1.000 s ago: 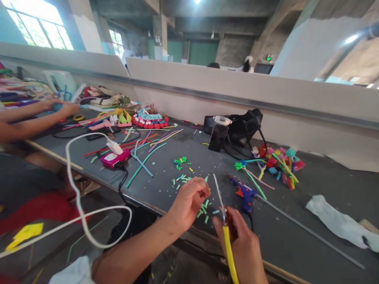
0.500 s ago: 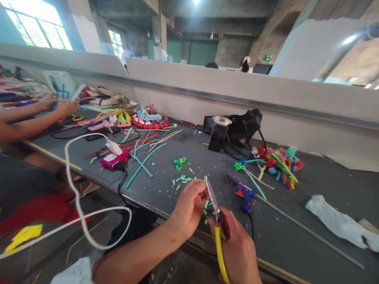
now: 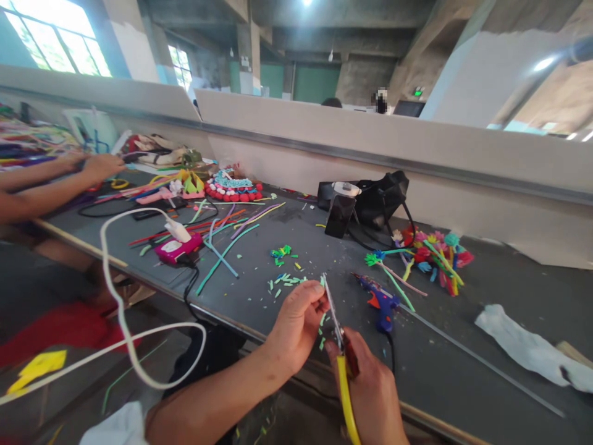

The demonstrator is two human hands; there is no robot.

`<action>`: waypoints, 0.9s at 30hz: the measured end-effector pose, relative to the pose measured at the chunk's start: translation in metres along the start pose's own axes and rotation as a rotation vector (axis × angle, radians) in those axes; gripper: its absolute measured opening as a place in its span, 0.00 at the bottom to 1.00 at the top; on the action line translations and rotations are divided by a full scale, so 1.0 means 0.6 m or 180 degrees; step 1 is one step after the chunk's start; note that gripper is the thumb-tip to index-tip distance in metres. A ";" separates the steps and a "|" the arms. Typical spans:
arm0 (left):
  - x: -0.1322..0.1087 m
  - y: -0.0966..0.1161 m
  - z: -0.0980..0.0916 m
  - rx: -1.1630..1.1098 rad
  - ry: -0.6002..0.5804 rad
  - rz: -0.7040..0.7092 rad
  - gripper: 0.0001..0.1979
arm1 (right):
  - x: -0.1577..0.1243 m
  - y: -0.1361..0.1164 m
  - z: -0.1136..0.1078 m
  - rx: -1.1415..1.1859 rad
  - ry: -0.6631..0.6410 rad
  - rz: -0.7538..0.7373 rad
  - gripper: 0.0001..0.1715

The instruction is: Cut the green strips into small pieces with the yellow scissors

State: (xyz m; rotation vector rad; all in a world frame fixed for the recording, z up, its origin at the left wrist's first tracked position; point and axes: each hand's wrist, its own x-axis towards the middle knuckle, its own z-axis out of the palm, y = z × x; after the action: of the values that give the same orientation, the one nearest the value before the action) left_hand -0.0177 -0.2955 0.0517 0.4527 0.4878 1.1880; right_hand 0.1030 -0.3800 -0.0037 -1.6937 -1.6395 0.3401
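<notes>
My right hand (image 3: 373, 386) is wrapped round a pair of scissors (image 3: 343, 377) with a yellow handle, its blades pointing up and away from me. Beside the blades, my left hand (image 3: 299, 324) is closed in a pinch on a small pale green pipe cleaner piece (image 3: 323, 281), mostly covered by the fingertips. The scissor tips lie right at that pinch. Short green cut pieces (image 3: 285, 281) are scattered on the table beyond my left hand. Farther back sits a small green and blue pipe cleaner cluster (image 3: 281, 251).
A blue glue gun (image 3: 382, 303) lies right of my hands, near colourful pipe cleaner flowers (image 3: 445, 253). Behind stand a black phone (image 3: 340, 215) and black bag (image 3: 384, 198). At left are a pink power adapter (image 3: 178, 248), a white cable (image 3: 121, 296) and a co-worker's hands (image 3: 99, 167).
The scissor blades have come closer together beside my left fingertips. My hands stay in nearly the same place. The co-worker's hands at the left have shifted slightly.
</notes>
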 end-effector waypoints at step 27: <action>0.038 0.101 -0.052 0.7044 -0.1077 0.0828 0.06 | 0.026 -0.011 -0.053 0.0922 0.0149 0.1163 0.25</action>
State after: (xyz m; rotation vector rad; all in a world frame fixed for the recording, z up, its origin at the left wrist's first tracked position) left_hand -0.0751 -0.2528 0.0583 2.5602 1.3332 0.2583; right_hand 0.1212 -0.3761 0.0272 -1.7532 -1.1756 0.6751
